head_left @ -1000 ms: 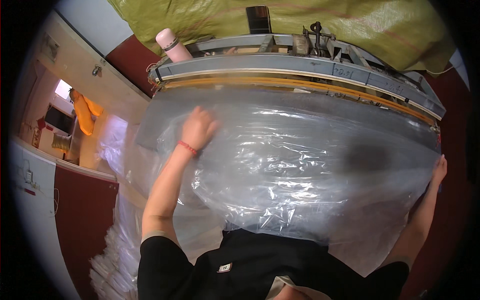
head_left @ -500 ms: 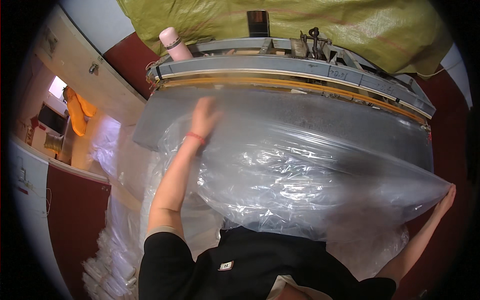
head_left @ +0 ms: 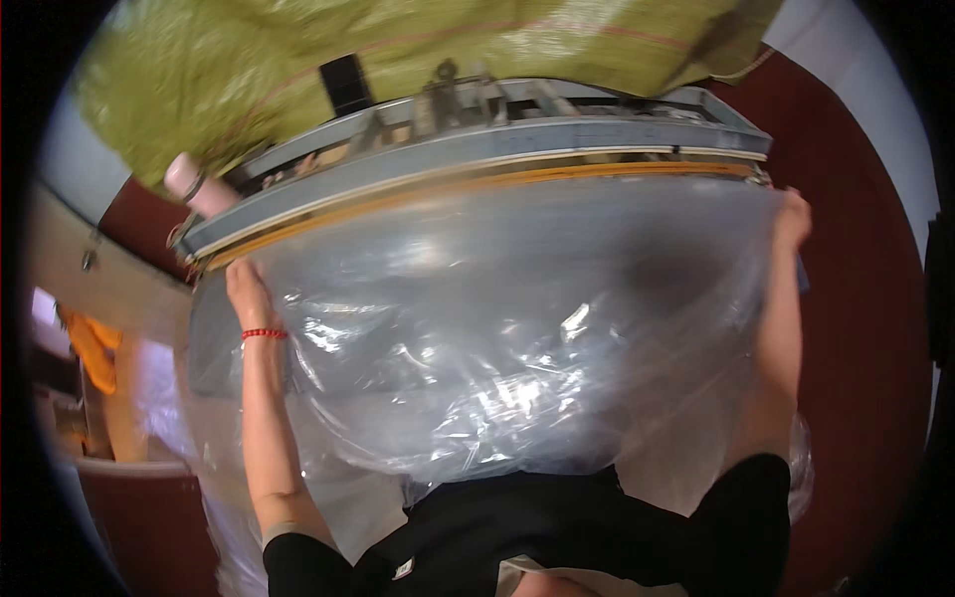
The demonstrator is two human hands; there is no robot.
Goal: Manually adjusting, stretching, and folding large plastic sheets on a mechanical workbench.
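Observation:
A large clear plastic sheet [head_left: 477,318] is stretched across the front of a long metal frame machine [head_left: 517,144], its near part sagging in shiny folds against my body. At the sheet's upper left corner, my left hand [head_left: 246,287], below a dark grey panel edge and the orange strip, is closed on the film. My right hand [head_left: 793,221] grips the opposite upper corner, beside the machine's right end. Between the hands the sheet's far edge runs close along the orange strip [head_left: 497,182]. Fingertips on both hands are partly hidden.
A pink bottle [head_left: 204,187] leans at the machine's left end. Behind, a yellow-green woven tarp [head_left: 448,50] hangs, with a dark phone-like slab [head_left: 345,85] against it. Loose plastic film [head_left: 164,383] and an open doorway lie to the left, a dark red wall [head_left: 856,328] to the right.
My left hand has gone from lying on the film to gripping its left corner. My right hand has risen with the right corner toward the machine. The view has turned.

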